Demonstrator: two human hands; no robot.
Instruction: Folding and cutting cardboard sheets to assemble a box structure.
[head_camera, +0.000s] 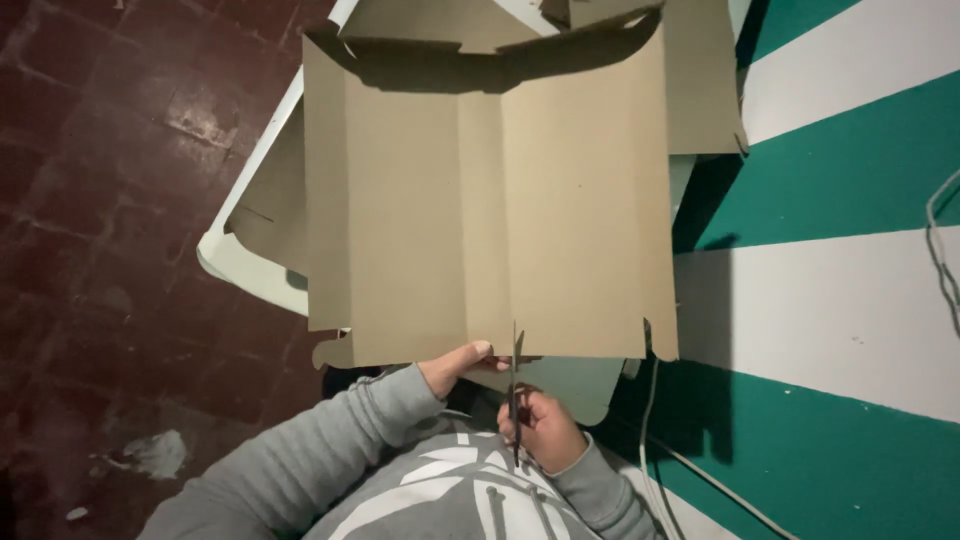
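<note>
Grey sweatshirt sleeves (330, 450) frame the bottom of the view as I work at a white desk (245, 262) set against a green-and-white striped wall (840, 300). My right hand (542, 428) is clenched around the handles of a pair of scissors (515, 395), blades pointing up and away from me, their tips meeting the near edge of a large sheet of brown cardboard (490, 210). My left hand (458, 366) sits just left of the blades, fingers pinching that same near edge, thumb on top of the sheet.

The cardboard spreads flat above both hands, creased lengthwise into panels, and covers most of the desk; its near edge overhangs the desk's front edge, right over my hands. The scissors touch the sheet near the middle of that edge, close beside one of the fold lines. A second piece of cardboard (705, 80) lies under the sheet toward the desk's far right corner, and more brown board (275, 200) shows beneath it at the left edge.

Dark red floor tiles (100, 200) run along the left, with a crumpled pale scrap (155, 452) lying on them. A thin white cable (650, 430) hangs down beside the desk's right edge, near the wall.
</note>
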